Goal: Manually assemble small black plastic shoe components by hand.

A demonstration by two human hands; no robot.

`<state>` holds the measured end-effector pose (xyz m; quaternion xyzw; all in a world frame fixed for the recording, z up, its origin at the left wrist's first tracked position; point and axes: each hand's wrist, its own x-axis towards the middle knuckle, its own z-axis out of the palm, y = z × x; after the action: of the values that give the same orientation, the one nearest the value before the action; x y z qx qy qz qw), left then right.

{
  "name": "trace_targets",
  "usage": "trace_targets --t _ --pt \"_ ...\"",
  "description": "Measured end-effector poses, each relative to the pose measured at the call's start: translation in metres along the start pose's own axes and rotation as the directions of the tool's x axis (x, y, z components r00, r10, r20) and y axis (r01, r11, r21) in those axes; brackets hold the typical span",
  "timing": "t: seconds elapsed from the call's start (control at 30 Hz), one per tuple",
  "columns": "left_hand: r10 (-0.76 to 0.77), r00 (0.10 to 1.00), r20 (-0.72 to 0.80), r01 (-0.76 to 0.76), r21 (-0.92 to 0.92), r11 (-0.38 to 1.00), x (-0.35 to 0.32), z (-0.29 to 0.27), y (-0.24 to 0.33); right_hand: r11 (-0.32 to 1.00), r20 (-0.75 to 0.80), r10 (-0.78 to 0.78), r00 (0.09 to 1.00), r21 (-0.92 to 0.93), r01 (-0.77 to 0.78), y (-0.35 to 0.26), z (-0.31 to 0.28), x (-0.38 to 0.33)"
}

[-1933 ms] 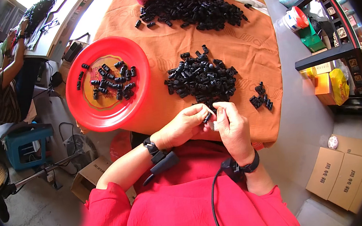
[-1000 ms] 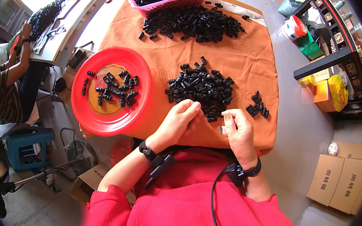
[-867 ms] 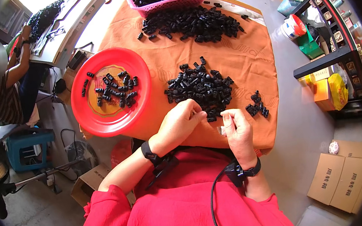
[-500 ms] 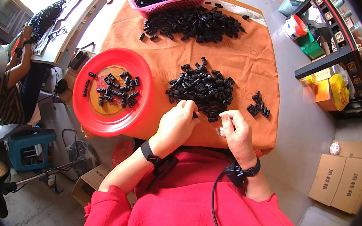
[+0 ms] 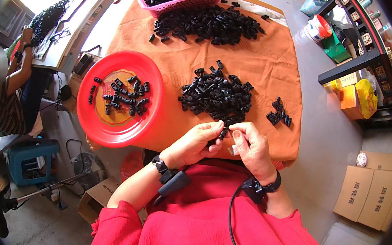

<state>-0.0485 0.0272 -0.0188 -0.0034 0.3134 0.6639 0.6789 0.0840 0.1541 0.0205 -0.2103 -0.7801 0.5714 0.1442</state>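
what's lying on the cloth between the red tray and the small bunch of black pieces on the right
In the head view, the middle heap of black parts lies on the orange cloth, between the red tray and the small cluster.

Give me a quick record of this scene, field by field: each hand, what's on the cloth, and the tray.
left hand: pinching a small black plastic part
right hand: fingertips on the same part
surface: orange cloth
near pile: black parts just beyond the hands
far pile: more black parts, by a pink basket
red tray: holds some black parts
small cluster: right of near pile
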Motion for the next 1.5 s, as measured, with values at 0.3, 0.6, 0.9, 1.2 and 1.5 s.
trace_targets --t 0.3,0.6,0.9,1.2,1.5 --pt "0.071 0.972 0.223 -0.059 -0.059 0.997 0.012 -0.018 -0.012 0.973 0.136 -0.090 0.987 -0.200 0.116 -0.003 0.001 0.001" --pt "0.066 0.973 0.223 -0.066 -0.005 0.998 0.005 -0.013 -0.007 0.965 0.141 -0.145 0.979 -0.201 0.171 -0.002 0.002 0.002" --pt "0.042 0.981 0.188 -0.041 -0.006 0.999 0.005 -0.013 -0.008 0.995 0.128 -0.039 0.991 -0.091 0.051 -0.001 0.001 0.000" --pt "0.023 0.981 0.192 -0.027 0.021 0.999 0.003 -0.014 -0.007 0.999 0.107 0.034 0.994 -0.032 -0.031 -0.003 -0.001 0.001" --pt "0.030 0.986 0.164 -0.018 -0.072 0.997 0.009 -0.018 -0.011 0.926 0.161 -0.175 0.971 -0.308 0.218 -0.003 -0.001 0.000"
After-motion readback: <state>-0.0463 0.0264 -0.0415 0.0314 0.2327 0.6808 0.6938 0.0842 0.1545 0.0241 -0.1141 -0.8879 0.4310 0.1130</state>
